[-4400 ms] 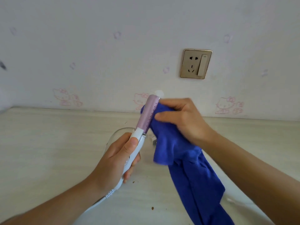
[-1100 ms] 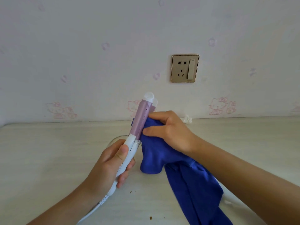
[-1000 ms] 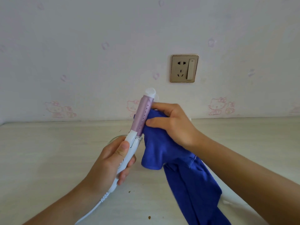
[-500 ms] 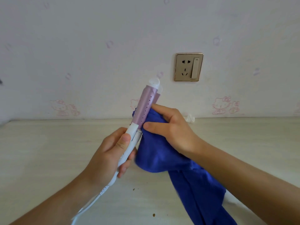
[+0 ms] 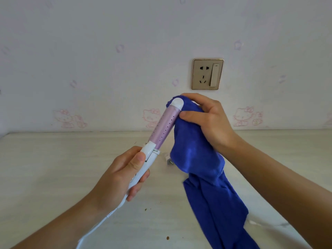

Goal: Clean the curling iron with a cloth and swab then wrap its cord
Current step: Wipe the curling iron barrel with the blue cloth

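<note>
The curling iron [image 5: 164, 126] has a lilac barrel with a white tip and a white handle, and it tilts up to the right above the table. My left hand [image 5: 124, 174] grips its handle. Its white cord [image 5: 93, 230] trails from the handle toward the lower left. My right hand [image 5: 206, 121] presses a blue cloth [image 5: 199, 159] against the right side of the barrel, up by the tip. The rest of the cloth hangs down to the table at lower right. No swab is visible.
A pale wood-grain table [image 5: 53, 168] runs up to a white wall with pink cartoon-cat stickers. A gold wall socket with a switch [image 5: 207, 74] sits above my right hand. The cord's plug [image 5: 168, 159] peeks out behind the cloth. Small brown crumbs [image 5: 168, 238] lie near the front.
My right hand has slid the blue cloth up the barrel from near the handle to the white tip. My left hand keeps hold of the handle, which sits slightly lower and more tilted.
</note>
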{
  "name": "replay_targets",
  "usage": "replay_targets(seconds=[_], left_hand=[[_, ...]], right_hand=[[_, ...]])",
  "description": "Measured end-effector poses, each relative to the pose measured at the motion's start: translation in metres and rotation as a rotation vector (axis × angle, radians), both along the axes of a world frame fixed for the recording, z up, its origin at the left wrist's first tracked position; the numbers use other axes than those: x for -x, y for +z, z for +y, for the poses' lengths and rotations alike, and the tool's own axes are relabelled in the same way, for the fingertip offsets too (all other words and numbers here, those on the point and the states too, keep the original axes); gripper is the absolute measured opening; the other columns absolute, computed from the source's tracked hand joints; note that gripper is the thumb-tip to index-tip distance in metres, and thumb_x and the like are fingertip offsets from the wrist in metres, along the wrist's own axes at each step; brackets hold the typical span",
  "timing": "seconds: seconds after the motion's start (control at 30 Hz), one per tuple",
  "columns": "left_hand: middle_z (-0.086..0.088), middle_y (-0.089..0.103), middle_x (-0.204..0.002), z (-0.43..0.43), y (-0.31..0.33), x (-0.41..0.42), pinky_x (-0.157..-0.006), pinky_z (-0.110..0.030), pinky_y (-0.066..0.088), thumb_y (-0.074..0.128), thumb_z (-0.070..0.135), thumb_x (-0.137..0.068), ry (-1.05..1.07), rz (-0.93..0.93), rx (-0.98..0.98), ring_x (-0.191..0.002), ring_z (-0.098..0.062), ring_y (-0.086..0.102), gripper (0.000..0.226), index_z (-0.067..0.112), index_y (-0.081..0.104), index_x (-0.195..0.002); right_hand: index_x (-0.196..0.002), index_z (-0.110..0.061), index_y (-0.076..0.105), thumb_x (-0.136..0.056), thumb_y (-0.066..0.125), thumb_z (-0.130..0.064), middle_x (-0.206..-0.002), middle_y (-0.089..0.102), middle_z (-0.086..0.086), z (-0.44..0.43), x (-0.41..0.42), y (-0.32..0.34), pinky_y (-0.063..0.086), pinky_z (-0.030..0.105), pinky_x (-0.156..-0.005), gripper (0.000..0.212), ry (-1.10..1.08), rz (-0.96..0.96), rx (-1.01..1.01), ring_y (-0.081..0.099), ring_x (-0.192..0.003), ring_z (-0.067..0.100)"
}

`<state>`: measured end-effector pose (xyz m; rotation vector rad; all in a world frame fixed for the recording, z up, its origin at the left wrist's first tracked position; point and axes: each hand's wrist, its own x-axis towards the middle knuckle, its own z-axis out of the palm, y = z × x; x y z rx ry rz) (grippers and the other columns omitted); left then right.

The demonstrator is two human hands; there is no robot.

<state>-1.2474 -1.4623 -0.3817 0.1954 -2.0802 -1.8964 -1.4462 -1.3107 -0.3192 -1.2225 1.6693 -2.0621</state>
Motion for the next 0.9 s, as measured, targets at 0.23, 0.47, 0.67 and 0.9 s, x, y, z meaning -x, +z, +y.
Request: replay_targets(seconds=[0.23,0.47,0.67,0.9], left_hand=[[-0.009,0.051,-0.069,-0.006,0.01,0.005,-0.042,-0.023,0.03,0.05,0.05,-0.095,0.032,0.041,0.013,-0.042,-0.02,0.032,0.038,0.015,0.064,-0.101],[-0.007,0.052,-0.07,0.0,0.016,0.008,-0.042,-0.025,0.031,0.048,0.048,-0.094,-0.004,0.025,-0.025,-0.044,-0.021,0.034,0.034,0.02,0.067,-0.099],[-0.01,0.053,-0.07,0.006,0.012,0.01,-0.043,-0.027,0.03,0.047,0.048,-0.094,-0.025,0.004,-0.024,-0.043,-0.021,0.035,0.031,0.028,0.066,-0.081],[-0.009,0.053,-0.068,0.004,0.007,0.009,-0.041,-0.024,0.03,0.047,0.047,-0.093,0.005,0.009,-0.036,-0.04,-0.02,0.033,0.04,0.011,0.062,-0.101]], right_hand=[[-0.108,0.001,0.067,-0.09,0.066,0.0,-0.102,0.067,0.028,-0.012,-0.033,-0.022,0.056,0.055,-0.085,0.019,0.145,0.129,-0.095,0.065,-0.095,0.045],[-0.117,-0.009,0.07,-0.086,0.068,0.008,-0.107,0.075,0.012,-0.008,-0.022,-0.011,0.061,0.04,-0.089,0.035,0.147,0.097,-0.066,0.073,-0.099,0.03],[-0.111,-0.02,0.075,-0.085,0.07,0.002,-0.094,0.078,0.006,-0.001,-0.003,-0.001,0.058,0.024,-0.07,0.034,-0.032,-0.027,0.031,0.075,-0.083,0.02],[-0.112,-0.012,0.072,-0.086,0.068,0.005,-0.103,0.075,0.016,-0.005,-0.018,-0.01,0.061,0.032,-0.077,0.031,0.069,0.037,-0.021,0.074,-0.09,0.024]])
